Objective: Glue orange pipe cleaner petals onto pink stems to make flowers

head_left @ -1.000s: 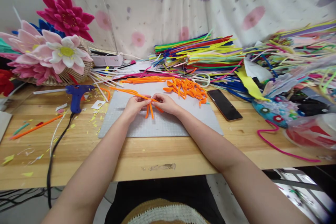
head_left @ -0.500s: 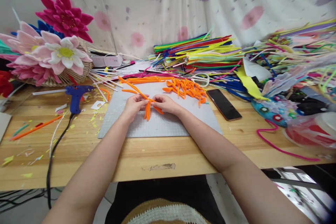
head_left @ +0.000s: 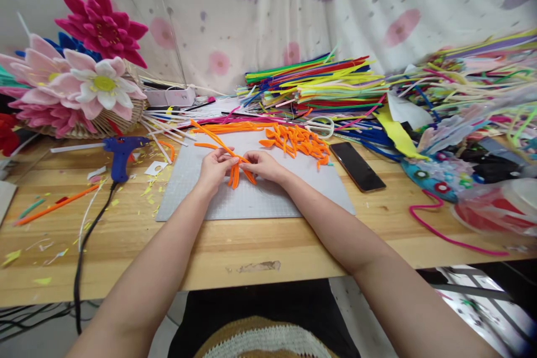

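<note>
Orange pipe cleaners (head_left: 234,177) are pinched between my two hands over the grey cutting mat (head_left: 268,201). Long ends stick up toward the far left, while several short ends hang down between my hands. My left hand (head_left: 216,168) grips them from the left, its fingertips closed. From the other side, my right hand (head_left: 262,165) pinches the strands close to where they cross. The exact crossing is partly hidden by my fingers. Beyond my right hand lies a pile of bent orange pipe cleaner pieces (head_left: 297,141). Straight orange pipe cleaners (head_left: 235,128) lie along the mat's far edge.
A blue glue gun (head_left: 119,158) with a black cord lies on the left, near pipe cleaner flowers (head_left: 103,84). A phone (head_left: 357,166) rests right of the mat. Scissors (head_left: 322,126) and bundles of coloured pipe cleaners (head_left: 319,84) lie behind.
The lower orange ends between my hands have swung slightly left and closer together. Both hands stay in nearly the same place, still pinching the strands.
</note>
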Demonstrator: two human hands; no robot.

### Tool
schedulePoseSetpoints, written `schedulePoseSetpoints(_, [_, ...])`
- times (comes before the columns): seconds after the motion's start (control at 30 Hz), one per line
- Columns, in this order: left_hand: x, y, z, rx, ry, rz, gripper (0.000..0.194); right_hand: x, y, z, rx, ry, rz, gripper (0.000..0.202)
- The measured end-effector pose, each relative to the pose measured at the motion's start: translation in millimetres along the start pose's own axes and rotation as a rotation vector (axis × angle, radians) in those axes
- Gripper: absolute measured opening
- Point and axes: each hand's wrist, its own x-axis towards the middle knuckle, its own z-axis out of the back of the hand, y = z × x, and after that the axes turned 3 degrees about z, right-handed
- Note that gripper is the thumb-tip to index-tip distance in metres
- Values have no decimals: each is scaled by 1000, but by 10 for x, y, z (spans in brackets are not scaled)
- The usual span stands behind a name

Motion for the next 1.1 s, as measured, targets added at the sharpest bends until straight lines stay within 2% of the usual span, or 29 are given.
schedulePoseSetpoints(0.13, [17,-2,0,-160,-20,48,43,2,51,-28,80,40,12,25])
schedulePoseSetpoints(0.27, [-17,-19,-56,-241,76,134,30,-4,59,-33,104,5,37,24])
schedulePoseSetpoints(0.37, [-45,-11,-109,-158,141,109,23,1,16,-23,101,21,22,24])
schedulePoseSetpoints(0.47, [-43,7,-112,-27,67,-27,21,16,-21,0,125,9,36,27])
schedulePoseSetpoints(0.53, [-27,16,-91,46,7,-121,22,28,-20,23,159,-88,71,30])
schedulePoseSetpoints(0.6, [-13,23,-79,108,8,-167,21,37,2,46,173,-216,107,33])
schedulePoseSetpoints(0.67, [-8,28,-98,160,40,-171,20,42,34,59,150,-274,117,34])
schedulePoseSetpoints(0.77, [-16,36,-180,181,66,-161,17,54,67,54,104,-260,100,28])
schedulePoseSetpoints(0.93, [-43,74,-303,120,86,-66,15,86,56,47,210,-362,71,29])
schedulePoseSetpoints(1.1, [-4,113,-313,168,148,-11,24,74,41,108,197,-301,29,33])
